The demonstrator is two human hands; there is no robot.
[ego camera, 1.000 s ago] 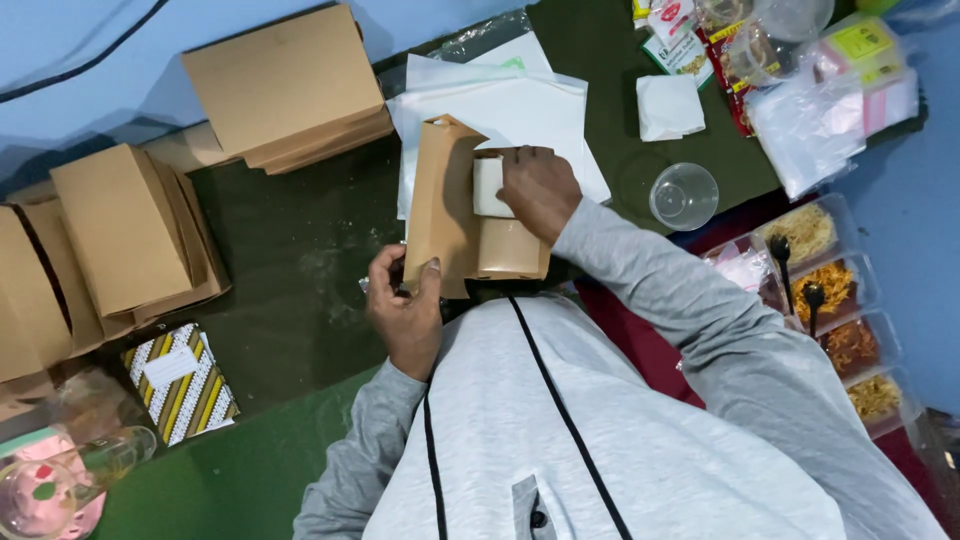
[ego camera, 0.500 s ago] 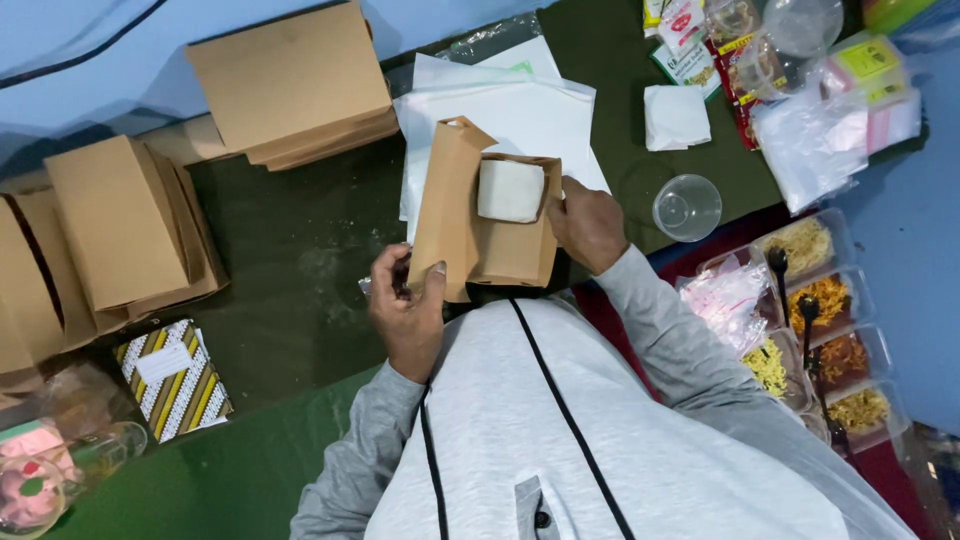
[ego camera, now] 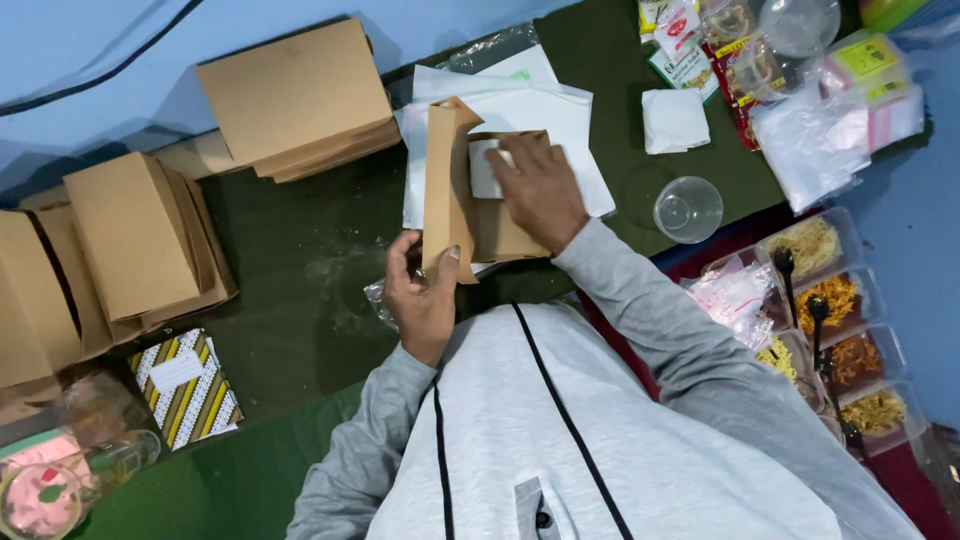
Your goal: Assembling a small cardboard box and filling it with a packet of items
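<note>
An open brown cardboard box [ego camera: 470, 205] is being held on the dark green table [ego camera: 290, 260], on top of white paper sheets [ego camera: 560, 120], with its raised lid being pinched at the lower edge by the left hand [ego camera: 422, 300], thumb and fingers clamped on the cardboard. A white paper-wrapped packet [ego camera: 484, 168] is being pressed down inside the box by the right hand [ego camera: 542, 190], whose fingers are lying together flat on it. Closed brown boxes [ego camera: 290, 95] are being kept stacked to the left, and a clear plastic cup [ego camera: 688, 208] is being kept just right of the sheets.
</note>
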